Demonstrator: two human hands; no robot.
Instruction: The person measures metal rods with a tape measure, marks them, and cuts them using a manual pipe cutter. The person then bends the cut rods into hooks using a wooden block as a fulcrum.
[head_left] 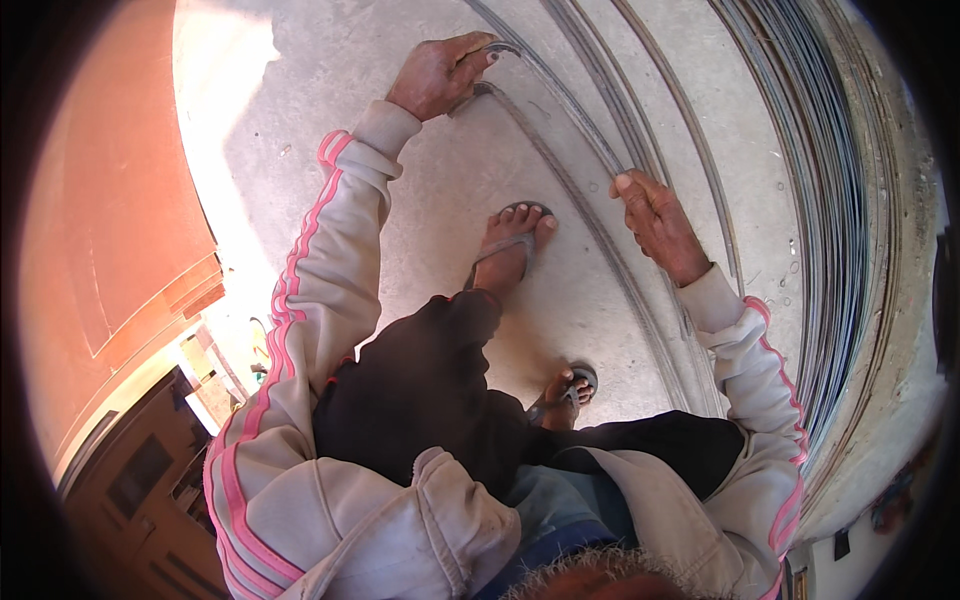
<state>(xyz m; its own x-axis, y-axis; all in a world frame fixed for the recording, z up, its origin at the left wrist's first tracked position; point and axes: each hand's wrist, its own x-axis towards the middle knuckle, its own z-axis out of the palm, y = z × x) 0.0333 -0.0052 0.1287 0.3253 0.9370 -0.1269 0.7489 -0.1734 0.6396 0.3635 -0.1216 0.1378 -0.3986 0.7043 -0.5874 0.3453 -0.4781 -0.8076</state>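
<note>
My left hand point(438, 77) is closed, stretched out at the upper left above the floor. Between its thumb and fingers shows a short dark curved piece of metal point(506, 47), which touches or lies right beside a long steel rod point(555, 85). Whether the two are joined I cannot tell. Farther right, my right hand point(660, 222) is wrapped round that same rod, thumb on top. A second, ribbed rod point(590, 225) runs from beneath my left hand in a curve toward my legs; its far end is partly hidden by that hand.
More loose rods point(690, 115) curve across the concrete floor point(330, 60). A thick bundle of long rods point(830, 200) lies along the right side by a wall. Reddish-brown panels point(110, 220) stand at left. My sandalled feet point(508, 245) are between the arms.
</note>
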